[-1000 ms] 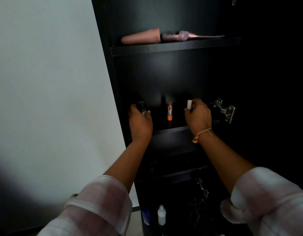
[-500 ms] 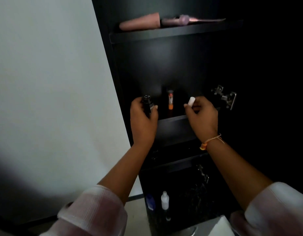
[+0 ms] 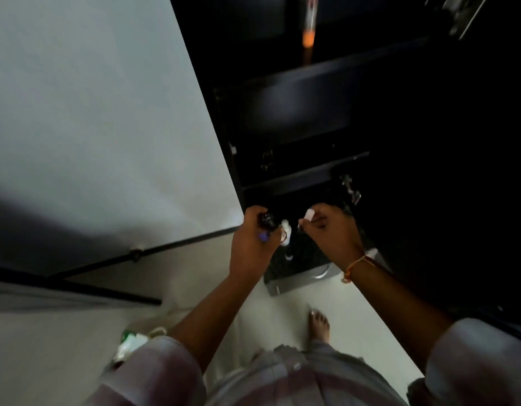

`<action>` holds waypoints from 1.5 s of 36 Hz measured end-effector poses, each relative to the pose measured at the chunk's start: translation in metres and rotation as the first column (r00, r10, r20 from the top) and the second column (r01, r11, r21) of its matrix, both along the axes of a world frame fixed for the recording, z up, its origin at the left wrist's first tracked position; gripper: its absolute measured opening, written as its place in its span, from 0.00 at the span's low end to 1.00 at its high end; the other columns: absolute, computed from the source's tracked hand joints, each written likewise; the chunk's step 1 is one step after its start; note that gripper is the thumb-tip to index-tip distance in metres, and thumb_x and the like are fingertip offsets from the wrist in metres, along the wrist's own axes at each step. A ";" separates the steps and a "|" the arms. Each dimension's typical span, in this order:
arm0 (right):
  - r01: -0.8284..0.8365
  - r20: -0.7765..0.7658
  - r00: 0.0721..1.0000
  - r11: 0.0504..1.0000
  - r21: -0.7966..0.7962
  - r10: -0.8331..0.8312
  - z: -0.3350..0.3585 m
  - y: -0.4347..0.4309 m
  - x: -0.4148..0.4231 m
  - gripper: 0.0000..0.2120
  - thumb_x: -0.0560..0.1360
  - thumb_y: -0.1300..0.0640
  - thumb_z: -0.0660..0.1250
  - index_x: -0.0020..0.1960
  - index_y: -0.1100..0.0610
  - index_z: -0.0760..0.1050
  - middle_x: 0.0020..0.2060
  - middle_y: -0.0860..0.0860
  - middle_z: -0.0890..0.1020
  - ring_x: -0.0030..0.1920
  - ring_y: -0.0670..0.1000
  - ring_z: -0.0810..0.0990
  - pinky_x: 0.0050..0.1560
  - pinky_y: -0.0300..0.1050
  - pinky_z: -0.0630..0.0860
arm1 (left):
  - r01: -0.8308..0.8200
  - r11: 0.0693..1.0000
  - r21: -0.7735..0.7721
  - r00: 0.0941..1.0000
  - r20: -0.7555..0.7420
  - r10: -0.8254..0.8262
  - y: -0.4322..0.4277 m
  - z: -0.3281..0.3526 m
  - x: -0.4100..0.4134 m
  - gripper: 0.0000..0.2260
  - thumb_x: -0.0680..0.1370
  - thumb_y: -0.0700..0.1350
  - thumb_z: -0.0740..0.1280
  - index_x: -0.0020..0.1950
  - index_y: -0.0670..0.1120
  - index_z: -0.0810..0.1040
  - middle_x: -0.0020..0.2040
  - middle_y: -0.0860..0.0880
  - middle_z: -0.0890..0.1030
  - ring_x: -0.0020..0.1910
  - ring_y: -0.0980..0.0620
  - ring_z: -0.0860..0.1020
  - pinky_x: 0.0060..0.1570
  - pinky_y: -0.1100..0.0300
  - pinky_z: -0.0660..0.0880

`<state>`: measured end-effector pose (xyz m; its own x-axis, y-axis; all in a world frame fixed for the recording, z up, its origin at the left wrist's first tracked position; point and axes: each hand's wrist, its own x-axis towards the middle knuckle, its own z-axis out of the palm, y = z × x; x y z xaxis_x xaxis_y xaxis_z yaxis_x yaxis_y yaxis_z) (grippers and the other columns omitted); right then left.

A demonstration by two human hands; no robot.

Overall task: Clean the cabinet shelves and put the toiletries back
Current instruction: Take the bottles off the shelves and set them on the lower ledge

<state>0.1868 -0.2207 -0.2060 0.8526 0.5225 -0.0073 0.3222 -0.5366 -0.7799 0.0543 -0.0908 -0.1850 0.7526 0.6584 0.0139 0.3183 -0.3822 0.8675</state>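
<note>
The black cabinet [image 3: 312, 83] fills the upper right, its shelves dark. An orange-tipped tube [image 3: 308, 27] stands on the upper visible shelf. My left hand [image 3: 253, 247] grips a small black bottle [image 3: 266, 219] in front of the lowest compartment. My right hand [image 3: 331, 232] pinches a small white tube [image 3: 309, 214] beside it. A white bottle [image 3: 286, 231] shows between my two hands, low in the cabinet, partly hidden.
A pale wall [image 3: 92, 112] runs along the left of the cabinet. Metal hinges [image 3: 351, 187] stick out on the right side. White and green items [image 3: 130, 344] lie on the pale floor near my left sleeve. My bare foot [image 3: 319, 322] stands before the cabinet.
Both hands have come down from the middle shelf to the bottom compartment, each still holding its item. The view has tilted steeply downward, so the floor and my foot now show.
</note>
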 end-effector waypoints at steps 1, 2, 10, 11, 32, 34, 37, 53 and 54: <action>-0.013 -0.024 1.000 0.999 -0.035 0.012 -0.015 -0.002 -0.004 0.07 0.70 0.50 0.73 0.42 0.51 0.77 0.37 0.47 0.83 0.41 0.48 0.82 0.46 0.48 0.80 | -0.012 1.000 -0.018 0.998 -0.061 0.011 -0.001 -0.015 -0.006 0.17 0.72 0.47 0.73 0.55 0.55 0.69 0.43 0.53 0.81 0.42 0.57 0.81 0.41 0.64 0.76; -0.031 -0.045 0.999 0.996 -0.083 0.027 -0.028 -0.003 -0.009 0.06 0.70 0.51 0.73 0.42 0.51 0.78 0.39 0.48 0.83 0.42 0.50 0.82 0.47 0.49 0.80 | -0.025 0.999 -0.039 0.992 -0.128 0.020 -0.002 -0.029 -0.012 0.16 0.72 0.47 0.73 0.54 0.54 0.69 0.43 0.53 0.82 0.43 0.54 0.81 0.41 0.63 0.76; -0.183 -0.183 0.973 0.949 -0.258 0.138 -0.095 -0.002 -0.023 0.08 0.73 0.57 0.71 0.51 0.58 0.82 0.48 0.58 0.85 0.50 0.60 0.82 0.53 0.52 0.78 | -0.096 0.993 -0.075 0.928 -0.367 0.062 0.000 -0.103 -0.024 0.12 0.73 0.41 0.72 0.48 0.50 0.71 0.39 0.54 0.77 0.42 0.48 0.80 0.34 0.68 0.65; -0.185 -0.184 0.973 0.947 -0.264 0.138 -0.100 -0.002 -0.023 0.08 0.73 0.57 0.70 0.51 0.58 0.82 0.48 0.58 0.85 0.50 0.60 0.82 0.52 0.52 0.78 | -0.107 0.991 -0.080 0.917 -0.392 0.067 0.001 -0.108 -0.021 0.10 0.73 0.40 0.71 0.48 0.49 0.71 0.39 0.53 0.77 0.42 0.48 0.80 0.34 0.67 0.66; -0.265 -0.171 0.960 0.921 -0.286 0.223 -0.156 0.002 0.013 0.10 0.75 0.63 0.66 0.55 0.61 0.82 0.54 0.60 0.81 0.54 0.61 0.79 0.56 0.51 0.76 | -0.091 0.995 0.025 0.884 -0.458 0.093 -0.007 -0.159 0.022 0.10 0.77 0.38 0.66 0.58 0.44 0.76 0.49 0.44 0.83 0.47 0.46 0.80 0.41 0.61 0.70; -0.285 -0.194 0.952 0.915 -0.286 0.236 -0.161 0.005 0.017 0.11 0.76 0.64 0.66 0.56 0.60 0.81 0.56 0.60 0.80 0.56 0.60 0.79 0.57 0.51 0.75 | -0.066 0.997 0.051 0.884 -0.461 0.082 -0.007 -0.161 0.025 0.11 0.77 0.38 0.66 0.59 0.44 0.76 0.49 0.44 0.83 0.47 0.45 0.81 0.41 0.61 0.69; -0.321 -0.213 0.940 0.904 -0.282 0.268 -0.167 0.008 0.021 0.10 0.76 0.65 0.65 0.54 0.62 0.81 0.54 0.61 0.80 0.55 0.62 0.78 0.57 0.55 0.76 | -0.031 0.998 0.063 0.885 -0.461 0.057 -0.007 -0.165 0.027 0.12 0.76 0.38 0.67 0.59 0.45 0.77 0.49 0.43 0.83 0.47 0.44 0.81 0.42 0.59 0.72; -0.396 -0.216 0.914 0.876 -0.277 0.344 -0.172 0.015 0.031 0.15 0.73 0.65 0.68 0.59 0.59 0.79 0.54 0.59 0.81 0.56 0.61 0.79 0.58 0.52 0.76 | -0.081 0.994 0.078 0.882 -0.458 0.108 -0.010 -0.167 0.031 0.11 0.75 0.39 0.67 0.57 0.45 0.74 0.48 0.47 0.80 0.44 0.49 0.78 0.40 0.61 0.71; -0.392 -0.224 0.914 0.879 -0.272 0.338 -0.172 0.014 0.031 0.15 0.73 0.66 0.68 0.59 0.59 0.78 0.54 0.60 0.81 0.56 0.61 0.79 0.57 0.53 0.76 | -0.086 0.993 0.085 0.884 -0.452 0.115 -0.010 -0.166 0.030 0.11 0.75 0.39 0.67 0.57 0.45 0.74 0.48 0.48 0.79 0.43 0.50 0.77 0.40 0.61 0.70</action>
<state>0.2176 -0.2067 -0.3776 0.5737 0.7451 -0.3401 0.4224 -0.6249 -0.6565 0.0845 -0.1004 -0.3511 0.6156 0.7395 -0.2724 0.7123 -0.3742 0.5938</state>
